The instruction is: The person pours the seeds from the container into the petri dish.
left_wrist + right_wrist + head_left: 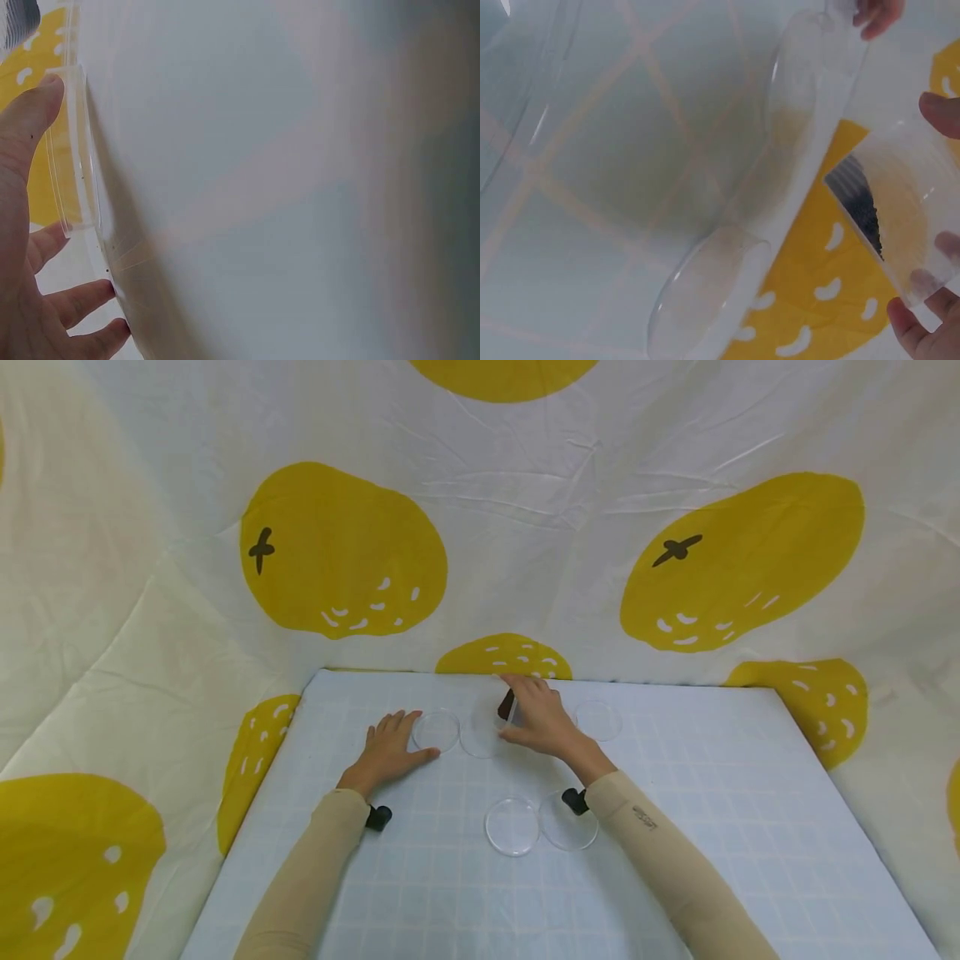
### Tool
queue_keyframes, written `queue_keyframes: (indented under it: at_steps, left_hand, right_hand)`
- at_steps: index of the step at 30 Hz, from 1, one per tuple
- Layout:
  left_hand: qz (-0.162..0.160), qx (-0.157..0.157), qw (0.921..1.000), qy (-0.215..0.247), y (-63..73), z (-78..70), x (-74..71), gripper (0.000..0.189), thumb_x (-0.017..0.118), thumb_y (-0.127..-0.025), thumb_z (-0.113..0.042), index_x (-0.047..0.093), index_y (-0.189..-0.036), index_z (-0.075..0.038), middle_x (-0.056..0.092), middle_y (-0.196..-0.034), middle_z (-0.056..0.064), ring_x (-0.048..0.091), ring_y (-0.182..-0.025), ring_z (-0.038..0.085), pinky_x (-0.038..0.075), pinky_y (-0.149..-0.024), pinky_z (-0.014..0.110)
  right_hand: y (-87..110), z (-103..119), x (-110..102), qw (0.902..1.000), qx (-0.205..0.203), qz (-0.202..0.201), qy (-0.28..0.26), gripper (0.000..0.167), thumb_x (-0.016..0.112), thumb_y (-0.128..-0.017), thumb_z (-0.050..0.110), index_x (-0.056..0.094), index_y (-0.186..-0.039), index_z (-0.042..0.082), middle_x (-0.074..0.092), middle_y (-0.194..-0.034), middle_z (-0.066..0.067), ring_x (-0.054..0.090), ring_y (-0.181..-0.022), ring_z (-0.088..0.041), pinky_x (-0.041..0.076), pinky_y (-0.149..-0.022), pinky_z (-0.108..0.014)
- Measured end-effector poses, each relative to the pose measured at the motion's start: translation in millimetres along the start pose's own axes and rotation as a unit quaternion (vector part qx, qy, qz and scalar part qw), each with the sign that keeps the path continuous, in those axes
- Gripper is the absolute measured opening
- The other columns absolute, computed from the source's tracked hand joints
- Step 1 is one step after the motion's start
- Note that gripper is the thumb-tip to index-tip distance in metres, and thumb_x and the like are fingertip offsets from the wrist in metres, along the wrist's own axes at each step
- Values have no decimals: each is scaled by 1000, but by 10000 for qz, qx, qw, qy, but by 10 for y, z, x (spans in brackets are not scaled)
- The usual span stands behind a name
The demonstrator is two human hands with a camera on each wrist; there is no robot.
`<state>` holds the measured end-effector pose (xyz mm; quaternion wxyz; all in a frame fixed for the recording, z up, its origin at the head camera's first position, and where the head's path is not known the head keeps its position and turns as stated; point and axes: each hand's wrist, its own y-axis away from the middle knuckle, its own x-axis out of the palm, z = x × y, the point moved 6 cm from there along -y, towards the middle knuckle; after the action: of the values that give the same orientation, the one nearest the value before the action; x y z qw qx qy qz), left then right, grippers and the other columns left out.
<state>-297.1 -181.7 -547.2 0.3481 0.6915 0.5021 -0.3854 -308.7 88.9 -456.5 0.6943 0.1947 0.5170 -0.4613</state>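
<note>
My right hand grips a clear plastic cup between thumb and fingers, tipped on its side. Dark, fine material lies along the cup's lower wall; its kind I cannot tell. Beneath the cup is a clear round dish, partly hidden. To its left, my left hand spans another clear round dish, thumb and forefinger at its rim, the other fingers spread. In the left wrist view, the thumb touches one end of this dish, and a few tiny dark specks show around it.
Right of my right hand lies a clear round dish. Closer to me are two more, one dish beside another dish partly under the right wrist. The checked white tablecloth meets a fruit-printed cloth backdrop behind.
</note>
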Motion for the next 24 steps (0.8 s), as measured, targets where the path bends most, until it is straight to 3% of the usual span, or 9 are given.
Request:
queue_keyframes:
  at_steps: [12, 24]
  left_hand:
    - [2, -84, 9999, -67, -1, 35, 2, 94, 64, -85, -68, 32, -155, -14, 27, -157, 25, 19, -144, 48, 8, -112, 70]
    - [52, -159, 9998, -96, -6, -6, 1, 95, 65, -84, -69, 33, -155, -14, 28, -157, 25, 20, -143, 48, 9, -112, 71]
  right_hand:
    - [-136, 174, 99, 9988, -304, 82, 368, 97, 87, -78, 32, 31, -155, 13, 41, -152, -13, 35, -136, -37, 34, -100, -60]
    - [-222, 290, 195, 9952, -525, 495, 657, 96, 85, -82, 33, 27, -157, 15, 33, -158, -11, 29, -141, -34, 29, -108, -59]
